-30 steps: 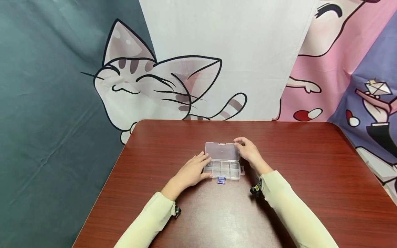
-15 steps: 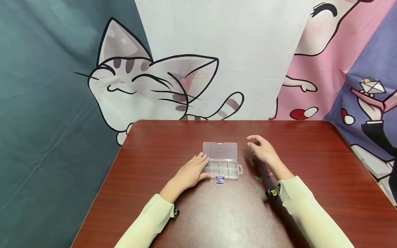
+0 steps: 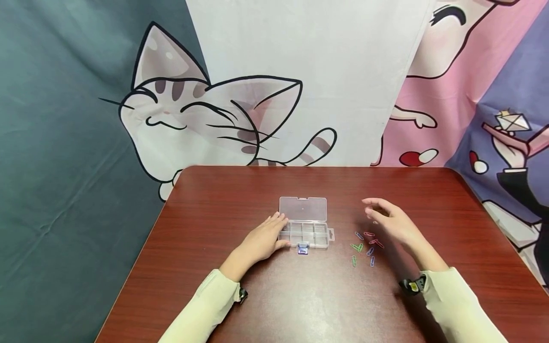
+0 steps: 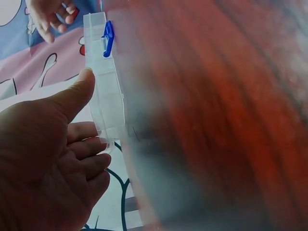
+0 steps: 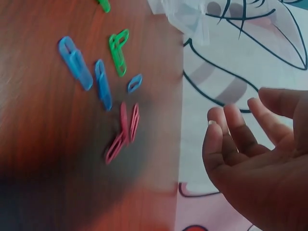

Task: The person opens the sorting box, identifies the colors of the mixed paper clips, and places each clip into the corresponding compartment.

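Note:
A clear plastic compartment box point(image 3: 308, 234) lies on the table with its lid point(image 3: 302, 209) folded back and its blue latch point(image 3: 302, 248) toward me. My left hand point(image 3: 261, 241) holds the box's left end, thumb at the front side and fingers around the far side. In the left wrist view the thumb point(image 4: 83, 91) presses the box wall point(image 4: 108, 96). Several paper clips lie loose right of the box: red point(image 3: 369, 234), blue point(image 3: 372, 261) and green point(image 3: 354, 260). Above and beyond them, my right hand point(image 3: 393, 221) hovers with loosely bent fingers, holding nothing.
The reddish-brown wooden table point(image 3: 223, 190) reaches back to a wall hung with printed cloth point(image 3: 343, 71). A hanging tab point(image 3: 331, 234) sticks out from the box's right end, on the side of the clips.
My right hand has moved right, away from the lid and past the paper clips, bringing them into full view. My left hand stays at the box; the view has shifted slightly.

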A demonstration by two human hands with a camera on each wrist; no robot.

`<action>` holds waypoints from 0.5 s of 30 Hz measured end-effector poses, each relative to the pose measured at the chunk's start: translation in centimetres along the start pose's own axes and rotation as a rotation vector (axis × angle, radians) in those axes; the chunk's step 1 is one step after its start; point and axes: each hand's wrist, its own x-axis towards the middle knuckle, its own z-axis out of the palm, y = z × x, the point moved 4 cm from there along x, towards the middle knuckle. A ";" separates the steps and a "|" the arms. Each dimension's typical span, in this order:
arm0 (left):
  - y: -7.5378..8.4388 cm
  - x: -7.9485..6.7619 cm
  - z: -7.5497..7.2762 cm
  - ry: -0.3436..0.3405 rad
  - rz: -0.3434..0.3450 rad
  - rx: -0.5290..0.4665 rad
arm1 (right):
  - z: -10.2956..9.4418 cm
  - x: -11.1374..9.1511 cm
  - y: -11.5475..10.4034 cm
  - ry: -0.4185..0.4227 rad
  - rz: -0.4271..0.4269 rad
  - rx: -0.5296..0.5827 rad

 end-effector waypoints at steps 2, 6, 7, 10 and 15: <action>-0.1 0.0 0.0 0.007 -0.002 -0.017 | -0.4 -0.6 0.3 -0.008 -0.017 -0.010; -0.3 0.0 0.1 0.007 -0.022 -0.071 | -0.8 -1.6 1.0 -0.033 -0.057 -0.037; -0.3 0.0 0.1 0.007 -0.030 -0.089 | -0.8 -1.8 1.2 -0.044 -0.059 -0.042; -0.5 -0.1 0.1 0.008 -0.055 -0.136 | -0.9 -2.4 1.7 -0.071 -0.069 -0.048; -0.8 -0.2 0.3 0.013 -0.071 -0.179 | -1.2 -3.3 2.6 -0.093 -0.066 -0.064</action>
